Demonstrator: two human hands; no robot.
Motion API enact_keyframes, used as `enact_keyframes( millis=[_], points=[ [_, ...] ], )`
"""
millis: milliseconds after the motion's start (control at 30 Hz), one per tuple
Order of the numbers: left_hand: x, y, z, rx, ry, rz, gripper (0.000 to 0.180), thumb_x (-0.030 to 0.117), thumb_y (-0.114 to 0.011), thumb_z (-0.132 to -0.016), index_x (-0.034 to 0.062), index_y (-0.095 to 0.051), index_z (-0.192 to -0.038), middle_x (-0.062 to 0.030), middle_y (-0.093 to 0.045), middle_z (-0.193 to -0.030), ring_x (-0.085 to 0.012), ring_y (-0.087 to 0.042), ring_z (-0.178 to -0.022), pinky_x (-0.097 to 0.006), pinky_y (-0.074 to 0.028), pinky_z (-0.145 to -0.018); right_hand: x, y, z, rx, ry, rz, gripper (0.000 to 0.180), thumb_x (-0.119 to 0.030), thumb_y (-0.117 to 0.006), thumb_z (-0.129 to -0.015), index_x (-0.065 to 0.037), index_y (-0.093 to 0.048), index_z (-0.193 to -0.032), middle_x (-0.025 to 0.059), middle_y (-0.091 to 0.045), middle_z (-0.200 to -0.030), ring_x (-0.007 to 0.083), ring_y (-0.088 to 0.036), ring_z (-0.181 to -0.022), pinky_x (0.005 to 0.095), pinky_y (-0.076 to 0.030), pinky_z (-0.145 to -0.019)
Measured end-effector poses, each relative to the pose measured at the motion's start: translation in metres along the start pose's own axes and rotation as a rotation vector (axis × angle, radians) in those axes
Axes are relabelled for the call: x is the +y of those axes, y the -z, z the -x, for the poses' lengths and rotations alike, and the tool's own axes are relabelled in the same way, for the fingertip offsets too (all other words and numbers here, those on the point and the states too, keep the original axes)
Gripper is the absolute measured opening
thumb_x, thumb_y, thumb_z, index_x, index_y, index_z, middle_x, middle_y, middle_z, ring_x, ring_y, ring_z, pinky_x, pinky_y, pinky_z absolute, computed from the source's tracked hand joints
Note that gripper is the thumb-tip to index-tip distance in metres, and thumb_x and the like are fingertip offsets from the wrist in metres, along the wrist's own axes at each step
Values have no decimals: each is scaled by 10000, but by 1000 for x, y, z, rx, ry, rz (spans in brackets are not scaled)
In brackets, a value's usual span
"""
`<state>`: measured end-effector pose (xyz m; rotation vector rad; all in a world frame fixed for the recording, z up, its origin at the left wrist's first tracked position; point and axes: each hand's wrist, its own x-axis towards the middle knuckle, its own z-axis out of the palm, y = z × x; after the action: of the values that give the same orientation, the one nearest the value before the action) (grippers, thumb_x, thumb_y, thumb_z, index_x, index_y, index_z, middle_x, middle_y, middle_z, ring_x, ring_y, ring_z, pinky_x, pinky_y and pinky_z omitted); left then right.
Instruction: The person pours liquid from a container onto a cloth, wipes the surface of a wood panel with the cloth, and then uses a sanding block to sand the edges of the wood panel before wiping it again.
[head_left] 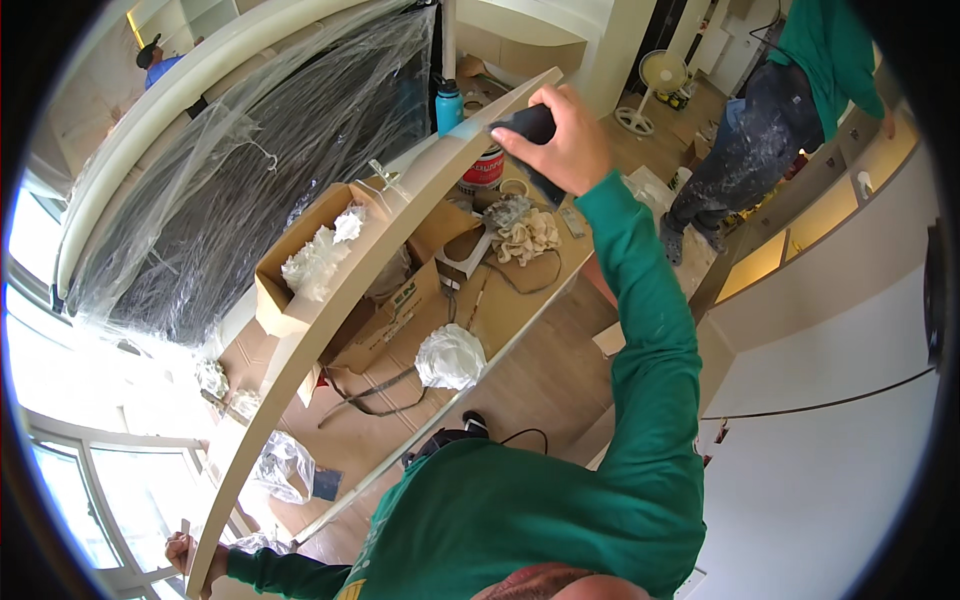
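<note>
A long, narrow pale board runs slantwise from the lower left up to the top middle, its bare edge turned toward me. Up at its far end, my right hand is closed round a black block that looks like a sanding block, held against the board. My left hand grips the board's near end at the lower left, its fingers partly hidden. Behind the board's middle sits an open cardboard box with crumpled white plastic in it.
A cardboard-covered table holds a blue bottle, red bucket, crumpled cloth, white crumpled ball and dark straps. Clear plastic sheeting drapes a dark panel. Right: a standing fan and a person in green. Another person is far left.
</note>
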<state>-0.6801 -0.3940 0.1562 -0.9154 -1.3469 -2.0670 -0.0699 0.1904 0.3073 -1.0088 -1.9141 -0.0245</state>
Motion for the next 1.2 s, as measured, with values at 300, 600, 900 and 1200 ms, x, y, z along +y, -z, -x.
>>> enact_keyframes(
  millis=[300,600,900,1200],
  points=[
    [18,-30,-2,181,192,-192,1134,1080,-322,-486,-4,-491,-775,-98,-426,-768,-233,-410,-790,-397,-363,-786,-8,-3,3,24,32,28,570,-496,-878,-731,-59,-635,-1005,116,-623,-972,325,-653,-863,443,-540,-745],
    [32,-54,3,249,176,-236,1002,961,-316,-612,-9,-504,-776,-102,-444,-764,-233,-429,-783,-366,-352,-762,-8,-5,3,20,7,21,586,-499,-882,-727,-48,-640,-1013,115,-622,-986,315,-658,-891,442,-542,-764],
    [15,-16,2,67,58,-406,588,614,-489,-794,36,-585,-840,-64,-530,-763,-224,-536,-788,-373,-450,-720,-14,-4,6,19,13,0,572,-484,-875,-753,-39,-608,-994,106,-599,-963,296,-630,-849,422,-520,-753],
    [-2,-3,0,79,90,-292,728,742,-430,-716,36,-568,-821,-64,-465,-732,-212,-495,-753,-381,-417,-689,-19,0,8,11,11,8,569,-484,-878,-750,-43,-613,-993,115,-610,-979,303,-638,-851,419,-527,-748]
  ],
)
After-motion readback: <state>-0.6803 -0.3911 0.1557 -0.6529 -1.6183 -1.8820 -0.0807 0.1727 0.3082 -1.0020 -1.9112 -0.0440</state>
